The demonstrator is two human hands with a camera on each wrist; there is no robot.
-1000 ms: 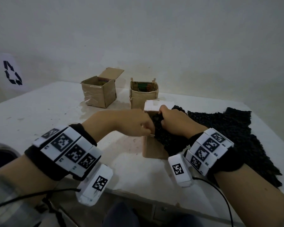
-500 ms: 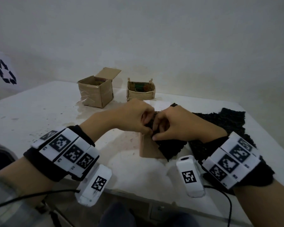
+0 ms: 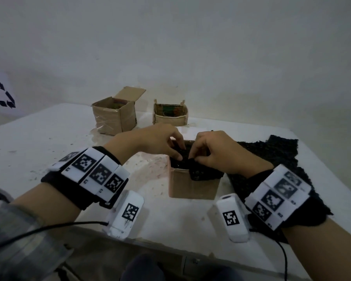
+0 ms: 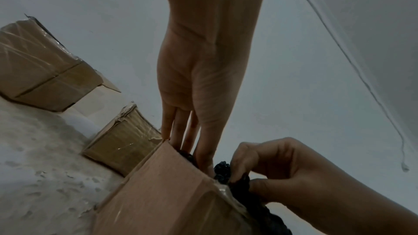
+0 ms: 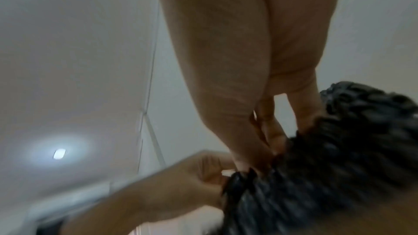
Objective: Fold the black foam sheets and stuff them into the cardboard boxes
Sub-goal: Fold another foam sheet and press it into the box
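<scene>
The left hand's fingers (image 4: 181,131) run straight down into the open top of the near cardboard box (image 3: 193,187), their tips pressing on the black foam sheet (image 3: 201,173) packed inside; nothing is curled round it, so the left hand (image 3: 150,140) is simply pushing. The right hand (image 3: 217,153) sits just beside it over the same box, thumb and forefinger bent together and pinching a fold of the foam at the rim nearest the person. Most of that sheet is inside the box, but one wad hangs out over the front right corner. In the right wrist view the foam fills the lower right, blurred, with the pinching fingertips buried in it. The box stands upright on the white table (image 3: 49,142). To its right, more black foam (image 3: 276,155) lies flat on the tabletop, partly under the right forearm. Farther back stand two more cardboard boxes, well apart from the hands: one with a raised flap (image 3: 114,118) and a lower one (image 3: 169,115) to its right, near the wall.
</scene>
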